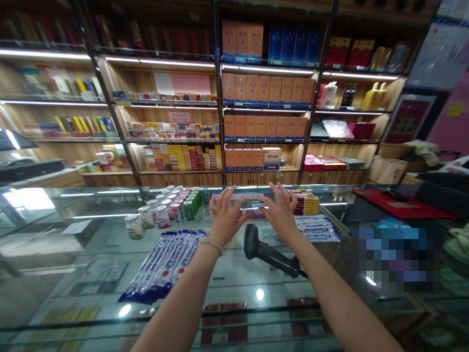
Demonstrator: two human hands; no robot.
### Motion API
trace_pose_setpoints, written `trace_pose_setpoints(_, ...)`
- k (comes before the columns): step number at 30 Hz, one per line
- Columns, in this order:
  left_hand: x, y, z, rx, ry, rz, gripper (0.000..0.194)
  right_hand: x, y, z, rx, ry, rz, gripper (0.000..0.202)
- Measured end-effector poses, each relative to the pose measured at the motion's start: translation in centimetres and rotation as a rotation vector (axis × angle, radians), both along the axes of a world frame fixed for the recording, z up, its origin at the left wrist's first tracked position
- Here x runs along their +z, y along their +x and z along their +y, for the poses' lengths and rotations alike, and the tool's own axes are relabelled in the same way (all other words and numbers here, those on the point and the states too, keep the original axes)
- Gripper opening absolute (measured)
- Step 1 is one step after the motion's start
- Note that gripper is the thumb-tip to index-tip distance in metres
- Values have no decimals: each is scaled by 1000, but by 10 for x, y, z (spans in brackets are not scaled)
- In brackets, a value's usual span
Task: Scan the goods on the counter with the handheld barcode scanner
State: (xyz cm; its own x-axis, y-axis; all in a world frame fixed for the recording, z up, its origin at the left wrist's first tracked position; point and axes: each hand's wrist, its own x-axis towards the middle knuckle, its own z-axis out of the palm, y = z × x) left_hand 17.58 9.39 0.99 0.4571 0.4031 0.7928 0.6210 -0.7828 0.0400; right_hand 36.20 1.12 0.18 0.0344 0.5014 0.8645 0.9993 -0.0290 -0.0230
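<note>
Both my hands reach forward over the glass counter (pixel 227 266), side by side. Spread fingers show on my left hand (pixel 226 215), which has a bracelet at the wrist. My right hand (pixel 281 209) also has its fingers apart. Between and behind them lies a clear flat package (pixel 252 199); whether the fingertips touch it I cannot tell. A black handheld scanner (pixel 269 254) lies below my hands. Left of it are blue-and-white long packets (pixel 164 264), fanned out. More such packets (pixel 318 229) and a stack of red-and-yellow packs (pixel 307 203) sit beside my right hand.
Small jars (pixel 135 226) and green containers (pixel 189 209) stand in rows at the left. A red mat (pixel 405 204) lies at the right, with a blurred-out patch before it. Shelves of orange boxes (pixel 264 128) and other goods line the back wall.
</note>
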Motion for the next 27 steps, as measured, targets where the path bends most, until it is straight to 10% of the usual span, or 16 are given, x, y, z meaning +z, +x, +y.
trace_pose_setpoints(16,1,-1,2,0,-76,-80,17,22,-7,-5,-47,-205,-50,28)
trace_pose_setpoints(27,2,-1,3,9,-107,-111,19,17,-34,-62,-62,-456,58,47)
